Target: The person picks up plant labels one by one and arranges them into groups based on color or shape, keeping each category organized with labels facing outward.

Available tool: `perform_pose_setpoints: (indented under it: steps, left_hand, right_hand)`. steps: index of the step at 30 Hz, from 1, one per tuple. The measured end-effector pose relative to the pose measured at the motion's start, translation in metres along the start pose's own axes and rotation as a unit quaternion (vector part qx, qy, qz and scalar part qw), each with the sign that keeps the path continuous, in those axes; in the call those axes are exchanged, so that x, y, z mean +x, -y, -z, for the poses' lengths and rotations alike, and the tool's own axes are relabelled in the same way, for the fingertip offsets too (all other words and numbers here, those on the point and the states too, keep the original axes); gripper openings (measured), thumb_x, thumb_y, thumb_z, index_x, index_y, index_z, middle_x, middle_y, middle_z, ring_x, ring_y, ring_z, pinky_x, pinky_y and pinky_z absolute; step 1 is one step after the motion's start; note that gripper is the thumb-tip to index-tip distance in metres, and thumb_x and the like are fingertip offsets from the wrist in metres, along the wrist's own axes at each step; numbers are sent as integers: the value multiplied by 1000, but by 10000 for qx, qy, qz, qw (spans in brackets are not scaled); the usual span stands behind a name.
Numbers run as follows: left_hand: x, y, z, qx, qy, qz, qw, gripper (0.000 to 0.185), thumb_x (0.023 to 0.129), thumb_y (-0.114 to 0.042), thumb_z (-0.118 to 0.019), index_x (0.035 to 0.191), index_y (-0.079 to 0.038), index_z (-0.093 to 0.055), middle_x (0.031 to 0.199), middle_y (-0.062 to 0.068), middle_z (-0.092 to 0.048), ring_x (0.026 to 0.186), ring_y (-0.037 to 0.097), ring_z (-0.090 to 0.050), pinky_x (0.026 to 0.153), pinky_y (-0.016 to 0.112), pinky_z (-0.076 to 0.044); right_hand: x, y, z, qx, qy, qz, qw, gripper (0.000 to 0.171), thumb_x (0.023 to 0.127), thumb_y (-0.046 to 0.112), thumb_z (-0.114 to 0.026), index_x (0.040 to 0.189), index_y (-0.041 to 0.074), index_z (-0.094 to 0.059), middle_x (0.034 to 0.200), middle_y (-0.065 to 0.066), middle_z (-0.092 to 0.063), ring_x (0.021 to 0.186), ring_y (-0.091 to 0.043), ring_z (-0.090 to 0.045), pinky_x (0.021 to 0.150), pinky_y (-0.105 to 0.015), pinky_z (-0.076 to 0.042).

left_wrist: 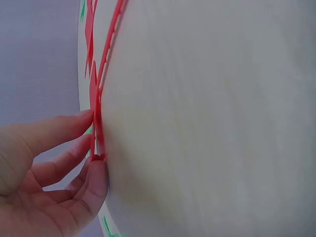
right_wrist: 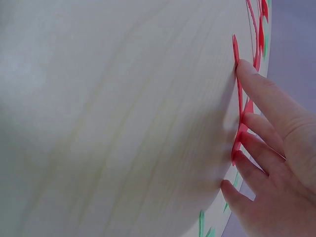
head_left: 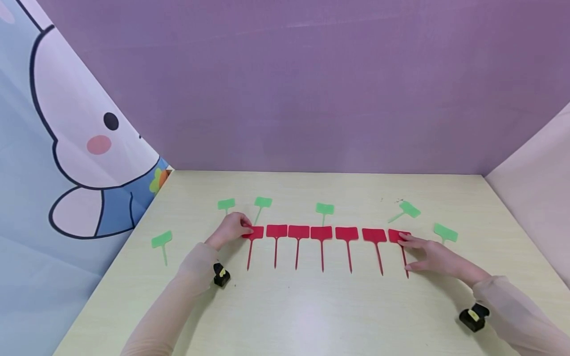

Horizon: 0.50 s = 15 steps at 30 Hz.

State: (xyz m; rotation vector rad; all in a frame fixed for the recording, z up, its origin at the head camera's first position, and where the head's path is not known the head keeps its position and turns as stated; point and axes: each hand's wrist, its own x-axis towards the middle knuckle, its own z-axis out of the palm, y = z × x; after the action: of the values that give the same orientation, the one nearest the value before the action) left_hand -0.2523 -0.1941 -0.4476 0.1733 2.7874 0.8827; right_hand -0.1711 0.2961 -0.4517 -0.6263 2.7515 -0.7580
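Several red T-shaped plant labels point(head_left: 299, 232) lie in a row across the table, heads away from me and pointed stems toward me. At the row's left end, my left hand point(head_left: 231, 229) pinches the head of the leftmost red plant label point(head_left: 256, 232); the left wrist view shows thumb and fingertips at its edges. My right hand point(head_left: 438, 257) rests at the row's right end, fingers fairly straight. Its fingertips touch the head of the rightmost red plant label point(head_left: 396, 236), and its thumb point(right_wrist: 247, 68) touches the stem. Part of that head is hidden under the fingers.
Several green plant labels lie scattered behind and beside the row, among them one at the far left point(head_left: 162, 240), one at the middle point(head_left: 325, 208) and one at the right point(head_left: 445, 232). A purple backdrop point(head_left: 311, 99) rises at the table's point(head_left: 294, 316) far edge.
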Motion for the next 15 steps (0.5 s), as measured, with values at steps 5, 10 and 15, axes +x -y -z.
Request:
perform_pose_setpoints:
  steps: [5, 10, 15]
  left_hand:
    - [-3, -2, 2, -48, 6, 1, 10000, 15, 78, -8, -65, 88, 2, -62, 80, 8, -58, 70, 17, -50, 62, 25, -46]
    - [-6, -3, 8, -173, 52, 42, 9998, 18, 82, -12, -61, 95, 1, -61, 87, 10, -59, 73, 19, -52, 64, 27, -47]
    - [-11, 1, 16, -278, 115, -31, 9995, 21, 84, -14, -58, 100, 0, -59, 92, 10, -58, 81, 22, -52, 69, 30, -46]
  right_hand:
    - [0, -2, 0, 138, 64, 19, 9999, 70, 67, 30, -73, 121, -7, -49, 131, -28, -37, 119, -48, -30, 91, -55, -31]
    - [0, -3, 1, 165, 74, 27, 9998, 71, 68, 30, -73, 122, -7, -48, 131, -28, -36, 119, -48, -29, 91, -56, -30]
    - [0, -3, 1, 148, 76, 28, 9999, 70, 68, 30, -73, 122, -7, -48, 131, -28, -37, 119, -48, -30, 91, -56, -31]
